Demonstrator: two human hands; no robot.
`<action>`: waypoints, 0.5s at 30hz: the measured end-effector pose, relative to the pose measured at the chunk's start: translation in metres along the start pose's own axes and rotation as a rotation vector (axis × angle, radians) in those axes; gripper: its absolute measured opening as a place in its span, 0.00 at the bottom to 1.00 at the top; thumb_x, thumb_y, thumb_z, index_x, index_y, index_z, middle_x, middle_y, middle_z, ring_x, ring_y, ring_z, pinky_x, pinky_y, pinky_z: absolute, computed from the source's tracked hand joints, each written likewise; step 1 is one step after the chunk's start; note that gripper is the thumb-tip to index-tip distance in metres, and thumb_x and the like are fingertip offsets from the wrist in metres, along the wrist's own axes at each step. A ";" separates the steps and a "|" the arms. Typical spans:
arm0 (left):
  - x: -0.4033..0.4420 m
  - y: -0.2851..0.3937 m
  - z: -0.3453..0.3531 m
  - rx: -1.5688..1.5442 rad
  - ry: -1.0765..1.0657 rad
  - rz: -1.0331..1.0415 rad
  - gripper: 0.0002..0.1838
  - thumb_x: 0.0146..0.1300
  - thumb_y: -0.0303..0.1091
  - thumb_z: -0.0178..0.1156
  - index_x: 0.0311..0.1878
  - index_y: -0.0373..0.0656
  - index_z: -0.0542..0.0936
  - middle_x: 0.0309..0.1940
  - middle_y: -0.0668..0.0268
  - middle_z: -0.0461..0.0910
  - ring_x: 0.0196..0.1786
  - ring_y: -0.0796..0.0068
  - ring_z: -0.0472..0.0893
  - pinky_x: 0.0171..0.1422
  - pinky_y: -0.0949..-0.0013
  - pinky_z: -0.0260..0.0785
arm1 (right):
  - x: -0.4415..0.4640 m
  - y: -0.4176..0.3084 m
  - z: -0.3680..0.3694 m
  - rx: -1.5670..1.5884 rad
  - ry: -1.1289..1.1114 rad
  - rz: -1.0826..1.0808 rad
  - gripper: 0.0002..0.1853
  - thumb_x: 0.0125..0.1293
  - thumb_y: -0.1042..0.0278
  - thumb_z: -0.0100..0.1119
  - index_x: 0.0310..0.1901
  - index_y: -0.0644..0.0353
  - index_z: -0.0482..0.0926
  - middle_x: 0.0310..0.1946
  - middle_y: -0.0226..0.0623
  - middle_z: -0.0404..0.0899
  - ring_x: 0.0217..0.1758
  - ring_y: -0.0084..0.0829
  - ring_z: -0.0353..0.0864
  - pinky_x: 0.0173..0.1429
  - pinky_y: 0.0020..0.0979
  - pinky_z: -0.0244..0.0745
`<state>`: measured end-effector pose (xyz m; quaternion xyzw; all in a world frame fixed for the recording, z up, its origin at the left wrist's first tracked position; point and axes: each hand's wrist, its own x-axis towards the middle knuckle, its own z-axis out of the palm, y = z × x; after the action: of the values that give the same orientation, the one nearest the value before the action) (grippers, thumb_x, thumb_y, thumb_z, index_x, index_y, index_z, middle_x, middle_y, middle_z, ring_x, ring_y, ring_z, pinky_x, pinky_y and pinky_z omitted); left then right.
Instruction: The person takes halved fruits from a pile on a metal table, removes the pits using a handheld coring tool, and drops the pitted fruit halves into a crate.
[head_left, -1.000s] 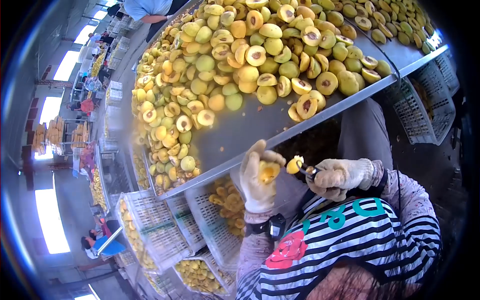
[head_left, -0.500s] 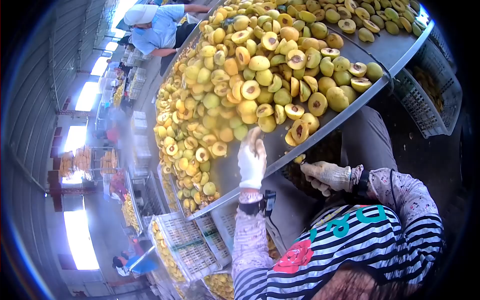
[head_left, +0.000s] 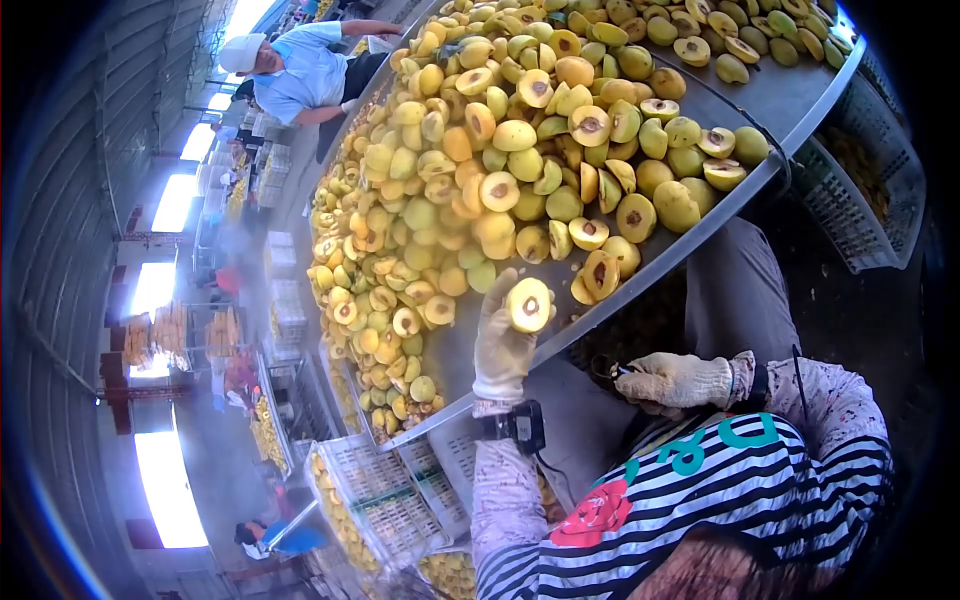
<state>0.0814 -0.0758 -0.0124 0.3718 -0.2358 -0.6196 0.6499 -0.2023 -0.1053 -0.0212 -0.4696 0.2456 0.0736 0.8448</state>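
Observation:
My gloved left hand (head_left: pixel 503 345) is raised over the near edge of the metal table (head_left: pixel 450 345). Its fingers and thumb grip a yellow peach half (head_left: pixel 528 305), with the cut face and pale centre turned up towards me. Lower and to the right, my gloved right hand (head_left: pixel 680 382) is closed round a small thin metal tool (head_left: pixel 622 370), whose tip points left below the table edge. The palm hides most of the tool. A large heap of peach halves (head_left: pixel 500 190) covers the table beyond my left hand.
A raised metal rim (head_left: pixel 690 240) runs along the table's near edge. A plastic crate (head_left: pixel 860 190) stands at the right, and crates (head_left: pixel 375 490) of fruit stand at lower left. Across the table is a person in a light blue shirt (head_left: pixel 300 75). A dark cord (head_left: pixel 740 105) lies over the table.
My left hand, earlier reaching to the heap's edge, now holds up a peach half. The right hand has shifted slightly down, and the yellow piece by its tool is out of sight.

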 end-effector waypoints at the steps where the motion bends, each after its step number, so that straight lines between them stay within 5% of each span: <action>1: -0.015 -0.005 0.003 -0.140 -0.052 -0.001 0.32 0.65 0.30 0.58 0.73 0.39 0.66 0.64 0.44 0.73 0.64 0.43 0.76 0.67 0.43 0.74 | 0.002 -0.002 0.002 -0.026 0.024 -0.023 0.21 0.76 0.45 0.51 0.35 0.56 0.72 0.20 0.26 0.69 0.18 0.21 0.67 0.23 0.26 0.64; 3: -0.041 -0.017 0.015 -0.366 -0.058 0.012 0.31 0.64 0.33 0.53 0.72 0.38 0.66 0.68 0.40 0.68 0.68 0.33 0.71 0.71 0.35 0.69 | 0.010 -0.002 0.011 -0.165 0.108 -0.171 0.22 0.75 0.43 0.52 0.41 0.59 0.76 0.22 0.28 0.72 0.21 0.23 0.71 0.27 0.28 0.68; 6: -0.066 -0.033 0.040 -0.188 0.107 0.154 0.24 0.72 0.43 0.52 0.64 0.38 0.71 0.59 0.43 0.76 0.56 0.40 0.80 0.60 0.43 0.78 | 0.014 -0.025 0.031 -0.129 0.101 -0.232 0.23 0.74 0.43 0.54 0.44 0.60 0.78 0.23 0.30 0.74 0.25 0.23 0.75 0.31 0.28 0.71; 8: -0.071 -0.040 0.064 0.095 0.339 0.227 0.23 0.80 0.50 0.38 0.58 0.41 0.73 0.50 0.49 0.80 0.43 0.54 0.82 0.47 0.57 0.77 | 0.019 -0.034 0.043 -0.227 0.174 -0.261 0.26 0.73 0.41 0.55 0.48 0.62 0.79 0.26 0.37 0.78 0.30 0.30 0.79 0.37 0.31 0.74; 14: -0.086 -0.036 0.067 0.263 0.422 0.274 0.24 0.80 0.50 0.40 0.57 0.38 0.73 0.47 0.54 0.80 0.41 0.62 0.82 0.48 0.64 0.77 | 0.050 -0.013 0.055 -0.381 0.287 -0.547 0.32 0.72 0.37 0.55 0.55 0.64 0.78 0.34 0.50 0.83 0.38 0.46 0.84 0.45 0.38 0.78; 15: -0.090 -0.031 0.066 0.291 0.402 0.254 0.23 0.80 0.49 0.40 0.57 0.37 0.73 0.48 0.54 0.79 0.43 0.65 0.81 0.50 0.65 0.76 | 0.049 -0.014 0.057 -0.468 0.288 -0.462 0.33 0.71 0.35 0.55 0.56 0.63 0.78 0.37 0.53 0.84 0.42 0.52 0.85 0.46 0.40 0.79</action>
<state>0.0002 0.0013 0.0176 0.5440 -0.2332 -0.4068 0.6958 -0.1353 -0.0712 -0.0096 -0.6990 0.2261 -0.1318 0.6655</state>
